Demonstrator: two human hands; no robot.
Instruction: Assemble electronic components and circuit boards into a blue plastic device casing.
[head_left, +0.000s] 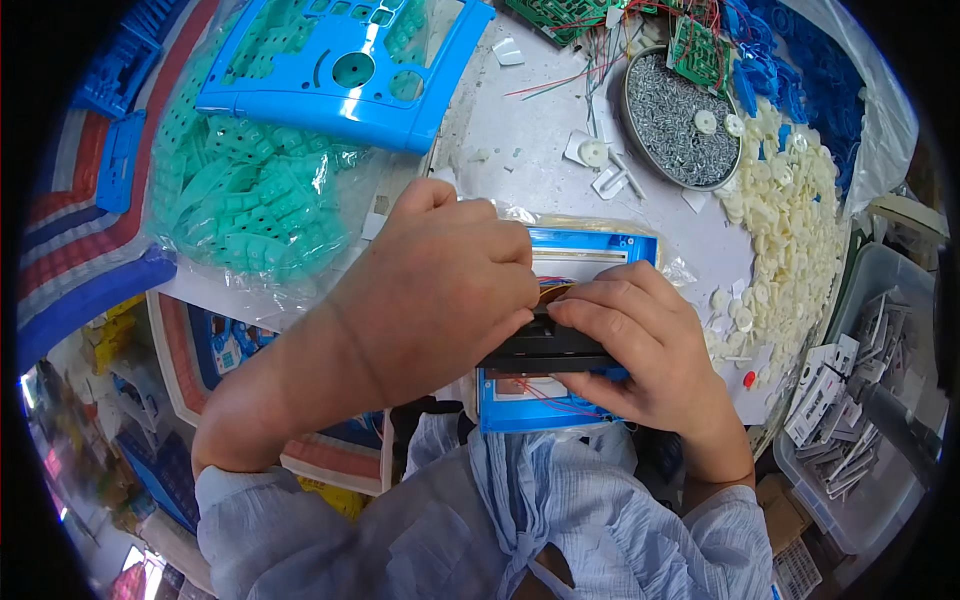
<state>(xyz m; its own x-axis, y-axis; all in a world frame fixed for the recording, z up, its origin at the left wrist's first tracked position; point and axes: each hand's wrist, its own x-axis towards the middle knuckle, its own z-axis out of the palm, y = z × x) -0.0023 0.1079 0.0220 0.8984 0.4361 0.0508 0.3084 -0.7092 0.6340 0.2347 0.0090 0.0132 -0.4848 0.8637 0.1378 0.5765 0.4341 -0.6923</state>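
Note:
A black plastic part (552,350), long and bar-shaped, is held over an open blue plastic housing (493,408) close to my body. My right hand (645,345) grips its right end, fingers on top and thumb below. My left hand (440,285) is closed at the part's left end, its knuckles up; its fingertips are turned away and what they pinch is hidden. Thin red wires (560,395) run across the housing's near end. The housing's left side is covered by my left hand.
Teal plastic parts (250,190) fill a clear bag at left, with a blue panel (300,110) on top. A round tin of screws (675,120), green circuit boards (700,50) and heaped cream plastic pieces (790,230) lie at right. A clear bin (870,520) stands beyond the table edge.

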